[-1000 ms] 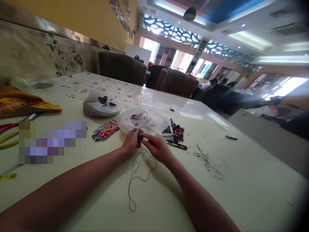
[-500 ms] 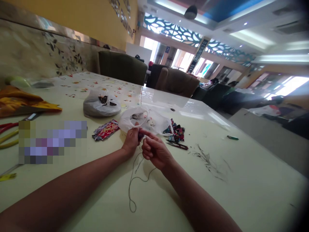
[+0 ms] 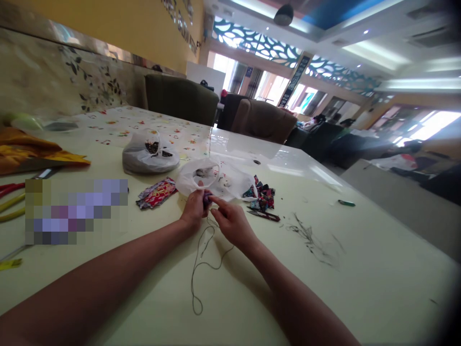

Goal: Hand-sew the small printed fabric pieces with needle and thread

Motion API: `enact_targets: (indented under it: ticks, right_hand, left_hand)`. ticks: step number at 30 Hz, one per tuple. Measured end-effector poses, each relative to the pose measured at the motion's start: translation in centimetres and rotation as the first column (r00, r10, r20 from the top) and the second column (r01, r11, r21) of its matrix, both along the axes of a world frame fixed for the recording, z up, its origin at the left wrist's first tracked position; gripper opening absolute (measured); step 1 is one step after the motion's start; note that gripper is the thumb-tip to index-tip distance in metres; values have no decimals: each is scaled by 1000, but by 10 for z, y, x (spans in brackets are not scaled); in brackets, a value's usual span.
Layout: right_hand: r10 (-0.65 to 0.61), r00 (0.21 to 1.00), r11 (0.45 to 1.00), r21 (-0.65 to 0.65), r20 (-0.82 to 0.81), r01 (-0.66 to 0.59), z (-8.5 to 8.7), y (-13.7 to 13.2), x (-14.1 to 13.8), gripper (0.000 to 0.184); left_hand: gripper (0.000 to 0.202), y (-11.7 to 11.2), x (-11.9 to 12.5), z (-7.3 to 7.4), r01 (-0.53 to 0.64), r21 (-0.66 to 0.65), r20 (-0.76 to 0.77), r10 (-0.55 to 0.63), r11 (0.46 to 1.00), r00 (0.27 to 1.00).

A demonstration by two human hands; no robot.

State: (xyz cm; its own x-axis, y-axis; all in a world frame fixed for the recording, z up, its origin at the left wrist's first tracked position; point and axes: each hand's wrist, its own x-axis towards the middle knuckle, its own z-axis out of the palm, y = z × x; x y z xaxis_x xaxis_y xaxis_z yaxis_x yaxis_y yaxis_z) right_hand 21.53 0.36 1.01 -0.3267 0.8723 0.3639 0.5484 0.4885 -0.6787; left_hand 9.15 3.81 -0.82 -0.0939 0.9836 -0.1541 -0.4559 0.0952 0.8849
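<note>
My left hand (image 3: pixel 195 210) pinches a small purple fabric piece (image 3: pixel 206 197) at the middle of the pale table (image 3: pixel 360 283). My right hand (image 3: pixel 232 222) is closed beside it, its fingertips meeting the piece and pinching a dark thread (image 3: pixel 201 259). The thread hangs down from my hands and loops over the table toward me. Just behind my hands lies an open white plastic bag (image 3: pixel 216 178).
A tied grey plastic bag (image 3: pixel 149 156) sits further back left. Patterned fabric scraps (image 3: pixel 156 193) and a second pile of scraps (image 3: pixel 262 197) flank the white bag. Small snips (image 3: pixel 264 216) lie right of my hands, thread trimmings (image 3: pixel 309 238) beyond. Orange cloth (image 3: pixel 32 151) lies far left; chairs stand behind the table.
My right hand drew back and up slightly half a second ago, then returned to the fabric piece. The left hand has barely moved.
</note>
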Motion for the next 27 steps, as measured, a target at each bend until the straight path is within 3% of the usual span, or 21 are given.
enact_targets:
  ticks: [8,12,15,20,23,27]
  right_hand:
    - [15,995,999,-33,102,-12,-2,0,-3,44]
    - [8,971,967,-245,-238,-68,-3,-2,-5,42]
    - [-70,869,875,-448,-490,-182,-1,-6,-10,52]
    - [-97,711,771,-505,-696,-388,5,-11,-12,61]
    - [-77,762,814,-482,-643,-325,5,-8,-10,51]
    - [9,959,966,-245,-284,-82,0,-5,-8,37]
  left_hand:
    - [34,-5,-2,4,37,96,-123,-25,995,992]
    - [34,0,-2,1,-11,27,-64,13,1000,998]
    - [32,3,-3,-2,-41,32,-60,43,999,997]
    - [27,2,-1,-6,-35,56,-63,39,998,997]
    - [30,3,0,-7,-7,29,-57,9,1000,998]
    - [34,0,-2,-1,-8,35,-77,11,999,997]
